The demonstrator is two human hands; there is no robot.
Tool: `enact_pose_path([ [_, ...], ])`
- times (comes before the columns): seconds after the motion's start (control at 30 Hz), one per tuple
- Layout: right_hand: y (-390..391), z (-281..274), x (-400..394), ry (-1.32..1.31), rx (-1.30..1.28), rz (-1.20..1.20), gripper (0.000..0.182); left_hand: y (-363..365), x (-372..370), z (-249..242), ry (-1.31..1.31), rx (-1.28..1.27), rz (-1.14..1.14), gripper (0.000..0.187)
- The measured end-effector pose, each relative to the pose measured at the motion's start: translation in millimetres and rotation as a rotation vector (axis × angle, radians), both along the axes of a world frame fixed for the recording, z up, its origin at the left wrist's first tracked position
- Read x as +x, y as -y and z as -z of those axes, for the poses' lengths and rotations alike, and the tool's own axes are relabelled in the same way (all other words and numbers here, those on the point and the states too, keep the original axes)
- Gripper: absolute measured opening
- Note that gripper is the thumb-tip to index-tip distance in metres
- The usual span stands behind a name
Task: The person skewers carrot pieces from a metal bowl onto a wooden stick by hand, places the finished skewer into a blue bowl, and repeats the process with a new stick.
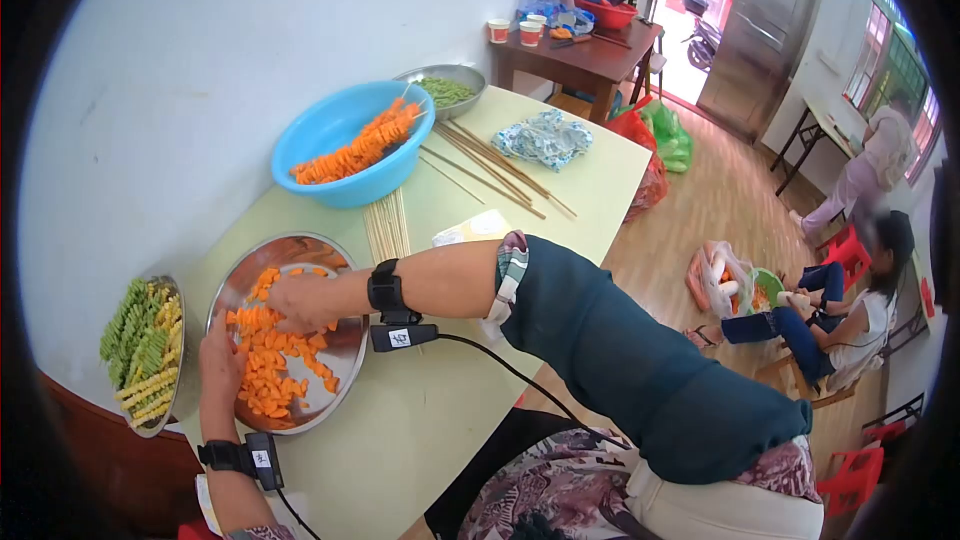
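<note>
- Desk (450,380): we note a smooth, flat, pale-green top with straight edges, carrying most of the vessels.
- Blue basin (300,130): round, deep, of glossy plastic; in it we find orange skewers (355,152), their ruffled pieces packed tightly along the sticks.
- Steel bowl (347,365): wide, shallow and mirror-bright, nearest the person; we locate the loose orange pieces here.
- Side bowl (180,360): metal, beside the desk's left end, heaped with ridged green and yellow rows (143,355).
- Rear bowl (476,86): grey metal, behind the basin, holding small green pieces (443,92).
- Patterned cloth (543,140): crumpled, blue and white, near the far edge.
- Right hand (305,302): palm down over the steel bowl, fingers bent among the pieces; we cannot tell whether it grips any.
- Left hand (221,365): partly curled at the bowl's left rim; its grasp we cannot tell.
- Brown sticks (495,168): long, slender, loosely fanned beside the basin.
- Pale sticks (386,228): thin, straight, bundled between basin and steel bowl.
- Orange pieces (268,375): small, chunky, matt, scattered across the polished bottom.
</note>
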State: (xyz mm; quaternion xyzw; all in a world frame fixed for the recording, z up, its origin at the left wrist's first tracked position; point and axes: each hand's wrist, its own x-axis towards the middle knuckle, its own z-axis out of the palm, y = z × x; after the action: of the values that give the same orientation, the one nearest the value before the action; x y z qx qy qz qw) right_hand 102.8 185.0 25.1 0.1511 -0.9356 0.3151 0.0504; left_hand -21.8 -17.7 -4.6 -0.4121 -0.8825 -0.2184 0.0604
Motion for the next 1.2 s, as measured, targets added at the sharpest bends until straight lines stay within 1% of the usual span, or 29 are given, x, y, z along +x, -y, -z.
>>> enact_pose_path([
  [0.13,0,3,-2,-0.046,0.050,-0.011,0.020,-1,4,0,-0.004,0.010,0.005,0.060],
  [0.2,0,11,-9,0.031,0.220,-0.002,0.022,-2,4,1,-0.028,-0.004,0.024,0.059],
  [0.27,-2,20,-15,0.002,0.203,-0.015,0.024,-1,3,3,-0.051,-0.022,0.035,0.058],
  [0.33,-2,18,-14,-0.027,0.185,-0.032,0.025,-3,1,4,-0.034,0.076,0.100,0.052],
  [0.37,-1,17,-14,-0.015,0.129,-0.004,0.024,-2,-3,5,-0.037,0.076,0.106,0.052],
  [0.4,0,16,-13,-0.003,0.072,0.024,0.025,-2,-6,4,-0.108,0.097,0.096,0.047],
  [0.43,1,21,-16,-0.005,0.072,0.028,0.025,-3,-8,3,-0.179,0.117,0.085,0.042],
  [0.47,2,28,-22,-0.133,0.058,0.050,0.026,-2,-8,2,-0.181,0.118,0.088,0.042],
  [0.5,3,25,-22,-0.263,0.045,0.070,0.026,-2,-1,-6,-0.117,0.216,0.037,0.037],
  [0.53,3,24,-20,-0.265,0.044,0.072,0.026,-2,2,-10,-0.053,0.313,-0.014,0.032],
  [0.57,4,23,-18,-0.286,0.009,0.068,0.027,0,-3,-11,-0.056,0.312,-0.012,0.032],
  [0.63,5,19,-15,-0.308,-0.029,0.069,0.028,12,-23,-10,0.007,0.505,-0.009,0.025],
  [0.7,7,20,-17,-0.316,0.007,0.034,0.032,18,-25,-13,-0.018,0.486,-0.025,0.022],
  [0.77,8,22,-19,-0.323,0.021,0.040,0.033,17,-15,-20,0.042,0.594,-0.093,0.015],
  [0.8,8,22,-19,-0.330,0.039,0.045,0.035,18,-16,-19,0.042,0.589,-0.092,0.015],
  [0.87,9,23,-18,-0.316,0.018,0.065,0.038,20,-23,-18,0.146,0.733,-0.144,0.016],
  [0.9,10,20,-17,-0.302,0.000,0.082,0.042,23,-28,-17,0.146,0.726,-0.144,0.016],
  [0.93,10,18,-16,-0.302,-0.007,0.084,0.042,26,-33,-17,0.202,0.741,-0.158,0.018],
  [0.97,9,15,-14,-0.295,0.006,0.054,0.045,28,-37,-15,0.258,0.757,-0.171,0.021],
  [1.0,8,13,-13,-0.289,0.020,0.024,0.048,28,-36,-18,0.259,0.751,-0.170,0.021],
  [1.03,7,13,-12,-0.287,0.016,0.026,0.048,27,-35,-20,0.300,0.786,-0.191,0.023],
  [1.1,10,13,-10,-0.357,0.037,-0.104,0.049,25,-33,-22,0.341,0.812,-0.226,0.025],
  [1.17,10,11,-6,-0.348,0.051,-0.134,0.046,28,-33,-22,0.422,0.863,-0.158,0.027],
  [1.2,9,16,-8,-0.424,-0.003,-0.169,0.046,22,-29,-20,0.384,0.880,-0.145,0.029],
])
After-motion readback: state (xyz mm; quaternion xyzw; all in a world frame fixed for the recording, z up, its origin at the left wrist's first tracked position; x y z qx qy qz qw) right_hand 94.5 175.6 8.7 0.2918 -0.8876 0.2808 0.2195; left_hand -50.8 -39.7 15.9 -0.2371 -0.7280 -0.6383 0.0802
